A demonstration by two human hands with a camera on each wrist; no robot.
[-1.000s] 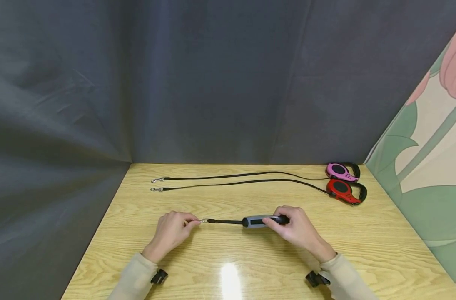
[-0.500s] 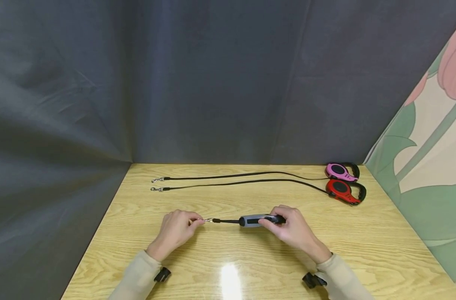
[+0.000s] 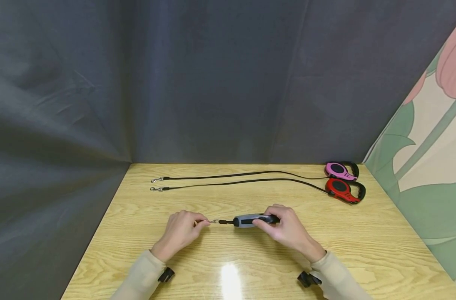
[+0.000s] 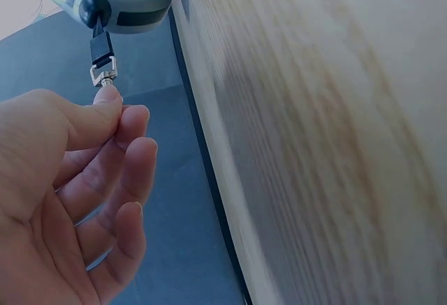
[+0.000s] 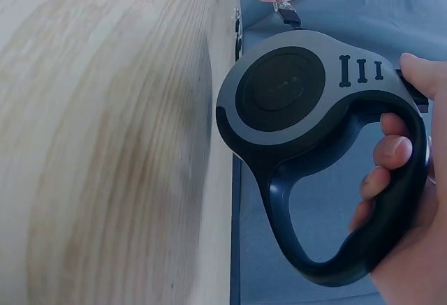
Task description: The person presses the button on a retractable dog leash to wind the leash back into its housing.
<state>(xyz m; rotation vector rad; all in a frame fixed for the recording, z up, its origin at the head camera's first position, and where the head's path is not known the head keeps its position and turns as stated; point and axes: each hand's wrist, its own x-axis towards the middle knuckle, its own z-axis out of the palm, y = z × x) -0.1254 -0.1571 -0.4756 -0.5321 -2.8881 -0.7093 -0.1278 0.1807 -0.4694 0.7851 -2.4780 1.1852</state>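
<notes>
My right hand (image 3: 287,229) grips the black loop handle of a grey retractable dog leash (image 5: 328,54), held above the table. In the right wrist view the fingers wrap the handle and the thumb lies at the button. Between thumb and fingertip my left hand (image 3: 183,231) pinches the leash's metal snap hook (image 4: 105,75); part of the hook is hidden by the fingers. The other left fingers are loosely bent. A short black strap (image 3: 225,222) runs straight from the hook to the casing.
Behind the hands, a pink retractable leash (image 3: 334,168) and a red retractable leash (image 3: 338,185) lie at the back right of the wooden table (image 3: 138,208). Their black straps stretch left to metal hooks (image 3: 156,189). A dark curtain (image 3: 220,83) stands along the back.
The strap between hook and casing has become shorter. My left hand has moved right with the hook, and my right hand has moved slightly left with the grey leash.
</notes>
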